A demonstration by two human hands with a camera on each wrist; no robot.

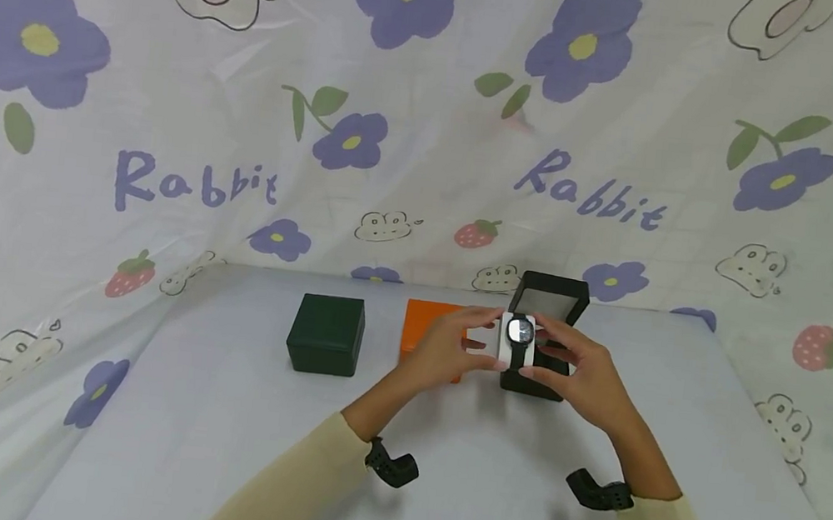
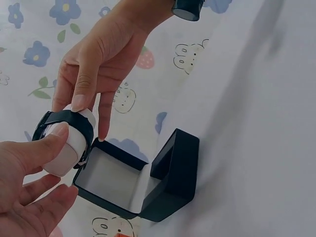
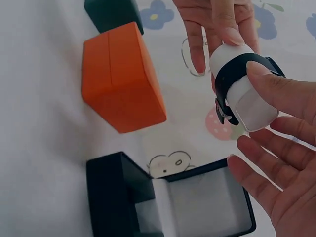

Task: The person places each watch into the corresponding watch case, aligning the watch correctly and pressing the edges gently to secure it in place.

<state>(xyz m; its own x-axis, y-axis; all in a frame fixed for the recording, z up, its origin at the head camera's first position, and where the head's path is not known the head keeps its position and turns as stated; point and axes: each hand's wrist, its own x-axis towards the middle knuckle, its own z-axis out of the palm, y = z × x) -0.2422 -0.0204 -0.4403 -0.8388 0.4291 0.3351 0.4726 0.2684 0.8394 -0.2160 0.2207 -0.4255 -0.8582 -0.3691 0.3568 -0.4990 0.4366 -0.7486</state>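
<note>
A wristwatch [image 1: 520, 330] with a dark strap is wrapped round a white watch cushion [image 2: 61, 160]. My left hand [image 1: 441, 350] pinches one end of the cushion between thumb and fingers. At the other end, my right hand [image 1: 587, 368] pinches it the same way. The dial faces up toward the head view, while both wrist views show the strap and its buckle. Just behind and below the hands stands a black watch box [image 1: 532, 386], its lid [image 1: 553, 283] raised. Pale lining and a hollow compartment show inside the box in the right wrist view.
An orange box [image 1: 429, 316] stands left of the black box, partly behind my left hand. Further left is a closed dark green box [image 1: 326, 335]. A white table [image 1: 205, 424] lies beneath, and a patterned cloth [image 1: 424, 185] hangs at the back and sides.
</note>
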